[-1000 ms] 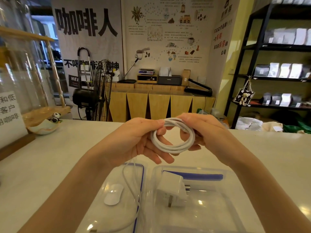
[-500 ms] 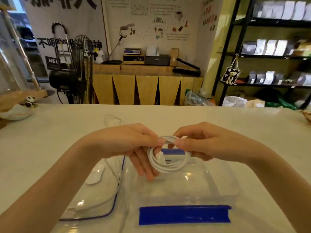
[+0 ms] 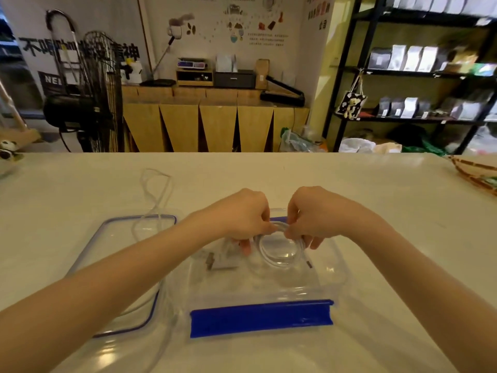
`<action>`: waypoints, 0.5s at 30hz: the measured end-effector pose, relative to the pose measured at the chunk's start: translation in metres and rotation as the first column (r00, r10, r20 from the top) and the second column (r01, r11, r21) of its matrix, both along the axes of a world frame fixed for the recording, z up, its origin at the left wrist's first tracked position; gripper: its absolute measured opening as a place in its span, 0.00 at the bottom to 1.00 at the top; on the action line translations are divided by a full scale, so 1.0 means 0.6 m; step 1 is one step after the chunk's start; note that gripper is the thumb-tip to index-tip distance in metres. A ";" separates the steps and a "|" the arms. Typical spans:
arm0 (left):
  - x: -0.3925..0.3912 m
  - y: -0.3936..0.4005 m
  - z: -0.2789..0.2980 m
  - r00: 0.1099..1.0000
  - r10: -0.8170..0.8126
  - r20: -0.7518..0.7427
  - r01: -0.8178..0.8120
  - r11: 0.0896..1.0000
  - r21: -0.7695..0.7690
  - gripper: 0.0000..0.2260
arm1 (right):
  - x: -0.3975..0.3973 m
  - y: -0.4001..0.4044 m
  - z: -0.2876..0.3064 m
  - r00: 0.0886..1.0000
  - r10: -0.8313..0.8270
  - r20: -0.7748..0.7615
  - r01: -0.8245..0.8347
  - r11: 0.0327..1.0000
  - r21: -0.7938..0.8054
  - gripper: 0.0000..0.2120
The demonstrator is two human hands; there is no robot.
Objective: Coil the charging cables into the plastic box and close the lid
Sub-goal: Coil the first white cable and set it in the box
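Nearest to us, a blue clip flap runs along the near edge of the clear plastic box, which sits open on the pale counter. To the left of the box lies its clear lid, rimmed with a thin blue seal, flat on the counter and just beside the box wall. Inside the box, toward its left side, we see a white charger plug lying on its side with its metal prongs pointing left. Just beyond it, both our hands reach down into the box: the left hand and the right hand are closed, each pinching one side of a coiled white cable, whose loops hang between them within the box walls. A short end of that coil with a dark connector tip sticks out at the lower right of the loop. We cannot tell whether the coil touches the box floor. A second thin white cable lies loose, running from the bare counter beyond the lid back across the lid toward us. A second blue flap shows at the far edge of the box between our hands. At the far right edge of the counter sits a woven basket.
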State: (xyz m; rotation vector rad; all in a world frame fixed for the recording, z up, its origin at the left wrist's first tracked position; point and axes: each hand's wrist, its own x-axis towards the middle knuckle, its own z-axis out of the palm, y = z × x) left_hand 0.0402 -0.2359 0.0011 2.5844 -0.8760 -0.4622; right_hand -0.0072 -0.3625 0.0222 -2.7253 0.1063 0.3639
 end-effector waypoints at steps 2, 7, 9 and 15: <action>0.001 -0.007 -0.010 0.999 -0.020 0.036 0.018 0.999 0.040 0.10 | 0.000 0.005 0.000 1.000 0.009 0.004 -0.009 0.997 -0.081 0.10; 0.005 -0.010 -0.022 0.999 -0.048 -0.010 0.049 0.995 0.091 0.10 | 0.003 0.020 -0.012 0.996 0.053 0.077 -0.025 0.946 -0.323 0.11; 0.004 -0.009 -0.022 0.998 -0.049 -0.042 0.052 0.995 0.087 0.10 | 0.005 0.026 -0.019 0.989 0.068 0.127 -0.012 0.918 -0.395 0.12; -0.006 -0.001 -0.018 0.996 -0.019 -0.083 0.024 0.998 0.056 0.11 | 0.008 0.033 -0.032 0.983 0.079 0.163 -0.001 0.903 -0.430 0.08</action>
